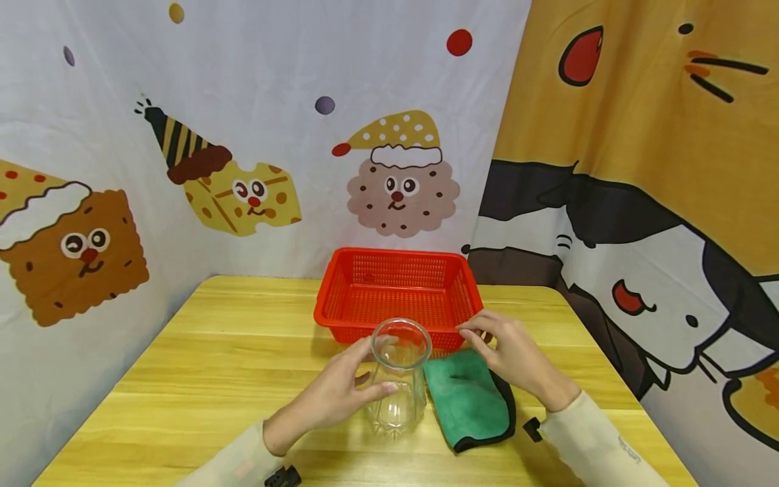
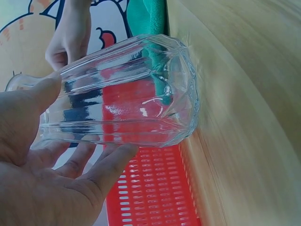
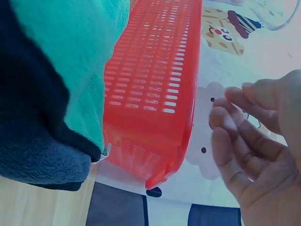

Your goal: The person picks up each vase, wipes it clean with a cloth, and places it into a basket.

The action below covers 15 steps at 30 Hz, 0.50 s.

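A clear glass vase (image 1: pixel 398 396) with a faceted body and a rounded rim stands upright on the table in front of the basket. My left hand (image 1: pixel 337 389) holds it from the left, thumb on the near side and fingers on the far side, as the left wrist view shows with the vase (image 2: pixel 127 99). Right of the vase lies a folded green cloth (image 1: pixel 468 399) with black edging. Above the cloth's far end, near the basket's front right corner, hovers my right hand (image 1: pixel 514 352). Its fingers are loosely bent, with nothing between them in the right wrist view.
A red perforated plastic basket (image 1: pixel 398 260) stands behind the vase and cloth, towards the table's back edge. The wooden table (image 1: pixel 231 365) extends to both sides. Printed curtains (image 1: pixel 274 88) hang behind and beside it.
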Available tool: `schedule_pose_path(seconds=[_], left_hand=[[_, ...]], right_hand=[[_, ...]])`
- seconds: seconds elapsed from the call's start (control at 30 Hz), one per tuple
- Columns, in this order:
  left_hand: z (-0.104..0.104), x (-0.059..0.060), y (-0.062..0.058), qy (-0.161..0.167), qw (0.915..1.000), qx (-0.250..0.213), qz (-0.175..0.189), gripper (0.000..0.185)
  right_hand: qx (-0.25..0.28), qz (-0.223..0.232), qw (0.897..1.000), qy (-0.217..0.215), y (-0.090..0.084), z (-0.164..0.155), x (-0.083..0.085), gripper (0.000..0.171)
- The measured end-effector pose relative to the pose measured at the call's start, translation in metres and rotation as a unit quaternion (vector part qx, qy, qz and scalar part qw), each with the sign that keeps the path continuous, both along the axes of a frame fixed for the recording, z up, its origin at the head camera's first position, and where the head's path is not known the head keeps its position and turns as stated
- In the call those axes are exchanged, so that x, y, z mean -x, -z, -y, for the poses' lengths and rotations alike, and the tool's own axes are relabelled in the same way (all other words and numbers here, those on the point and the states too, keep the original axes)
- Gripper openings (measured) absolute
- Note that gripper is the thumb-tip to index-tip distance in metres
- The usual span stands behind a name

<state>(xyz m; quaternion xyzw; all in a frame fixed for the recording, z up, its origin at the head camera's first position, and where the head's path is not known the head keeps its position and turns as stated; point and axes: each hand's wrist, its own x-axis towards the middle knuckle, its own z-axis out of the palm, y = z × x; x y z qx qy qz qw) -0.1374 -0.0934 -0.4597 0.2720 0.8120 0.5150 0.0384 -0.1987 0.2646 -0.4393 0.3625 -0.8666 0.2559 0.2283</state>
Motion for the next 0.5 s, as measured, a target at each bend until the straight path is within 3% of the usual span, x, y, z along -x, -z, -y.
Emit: schedule_pose_path(seconds=[0.3,0.5], left_hand=[[-0.001,-0.002,-0.003,0.005,1.0,0.007,0.001,0.066],[-0.001,-0.002,-0.002,0.003,0.9997,0.019,-0.012,0.066]], right_hand=[[0.004,-0.049,0.998,0.039,-0.002,0.003,0.013,0.022],[-0.02,-0.019,0.996,0.08,0.002,0.004,0.026,0.035]])
